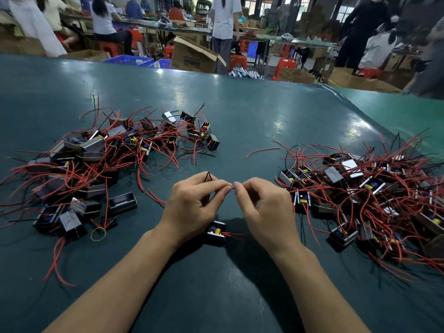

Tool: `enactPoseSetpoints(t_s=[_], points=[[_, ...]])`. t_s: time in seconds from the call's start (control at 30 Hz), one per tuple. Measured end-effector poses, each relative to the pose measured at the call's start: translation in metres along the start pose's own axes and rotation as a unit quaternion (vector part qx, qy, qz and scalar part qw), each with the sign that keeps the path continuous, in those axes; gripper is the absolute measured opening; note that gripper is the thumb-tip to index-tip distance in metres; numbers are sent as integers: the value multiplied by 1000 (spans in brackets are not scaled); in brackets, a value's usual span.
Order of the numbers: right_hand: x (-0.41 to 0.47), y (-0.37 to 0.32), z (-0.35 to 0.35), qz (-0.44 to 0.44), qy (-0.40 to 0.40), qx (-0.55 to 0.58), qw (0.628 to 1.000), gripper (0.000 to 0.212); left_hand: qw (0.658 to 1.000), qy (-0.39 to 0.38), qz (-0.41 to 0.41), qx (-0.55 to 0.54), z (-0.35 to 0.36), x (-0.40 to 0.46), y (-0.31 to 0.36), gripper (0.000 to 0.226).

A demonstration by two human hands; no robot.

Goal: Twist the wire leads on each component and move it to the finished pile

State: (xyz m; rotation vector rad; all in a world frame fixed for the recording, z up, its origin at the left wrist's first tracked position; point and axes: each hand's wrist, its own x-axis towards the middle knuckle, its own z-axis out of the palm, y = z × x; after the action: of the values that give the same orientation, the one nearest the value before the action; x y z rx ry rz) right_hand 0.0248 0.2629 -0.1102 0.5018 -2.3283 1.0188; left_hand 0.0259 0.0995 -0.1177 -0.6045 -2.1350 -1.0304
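A small black component (pixel 215 233) with yellow and blue parts lies on the green table (pixel 240 111) below and between my wrists. Its red leads run up to my hands. My left hand (pixel 194 203) pinches the red lead (pixel 231 187) between thumb and forefinger, and a loop of black wire pokes out above its fingers. My right hand (pixel 264 203) pinches the same red lead from the other side, fingertips almost touching those of the left. A large pile of components (pixel 96 159) with red and black wires spreads on the left, and another pile (pixel 365 195) on the right.
A yellow rubber band (pixel 98 234) lies by the left pile. A loose red wire (pixel 262 151) rests between the piles. Beyond the table's far edge are cardboard boxes (pixel 194 56), blue crates, red stools and several people at other benches.
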Motion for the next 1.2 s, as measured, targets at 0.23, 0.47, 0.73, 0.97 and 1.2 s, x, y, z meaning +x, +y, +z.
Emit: enactPoseSetpoints(t_s=[0.23,0.47,0.73,0.97,1.2], points=[[2,5,-4,-41,4,0,999,15,999,13,-42,-31,0,2,1,5],[7,7,-8,-40,-34,51,997,9,998,4,-39,-48,-1,1,1,7],[6,4,-8,80,-89,135,984,32,998,-15,-25,-63,-1,0,2,10],[14,5,-12,286,41,309,906,35,997,20,-29,-67,-6,3,1,18],[16,6,-20,267,198,209,919,17,986,127,-99,51,-16,7,-10,7]])
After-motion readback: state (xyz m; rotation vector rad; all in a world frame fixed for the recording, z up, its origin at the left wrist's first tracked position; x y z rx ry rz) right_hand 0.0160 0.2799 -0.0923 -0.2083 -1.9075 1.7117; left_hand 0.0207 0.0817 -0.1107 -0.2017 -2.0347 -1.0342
